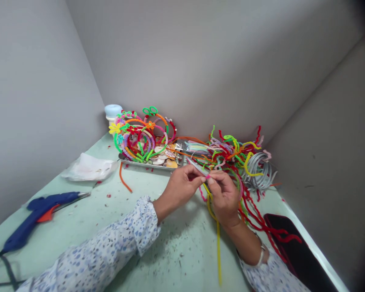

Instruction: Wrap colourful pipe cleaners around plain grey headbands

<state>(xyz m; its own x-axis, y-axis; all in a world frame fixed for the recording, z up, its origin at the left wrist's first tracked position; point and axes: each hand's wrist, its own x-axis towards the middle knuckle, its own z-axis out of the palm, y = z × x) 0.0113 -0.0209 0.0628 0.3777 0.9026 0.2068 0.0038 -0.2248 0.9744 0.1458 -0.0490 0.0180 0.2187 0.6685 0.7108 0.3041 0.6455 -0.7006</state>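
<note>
My left hand (pixel 182 186) and my right hand (pixel 226 196) meet in the middle, fingertips pinched together. Between them is a small bit of bright pink pipe cleaner (pixel 207 177). A slim pale-grey strip (pixel 196 165) rises to the upper left from the left fingers; I cannot tell what it is or which hand bears it. Beneath the right hand a yellow pipe cleaner (pixel 219 251) runs down over the table. Just beyond the hands lies a tangled heap of coloured pipe cleaners (pixel 225 148).
A metal tray (pixel 152 165) carries patterned cutouts and decorated pipe-cleaner hoops (pixel 140 140). Grey wire-like hoops (pixel 258 172) lie right. A blue glue gun (pixel 39 215), a plastic bag (pixel 89 167), an orange pipe cleaner (pixel 123 178), a lidded container (pixel 113 111) and a dark phone (pixel 304 259) surround the hands.
</note>
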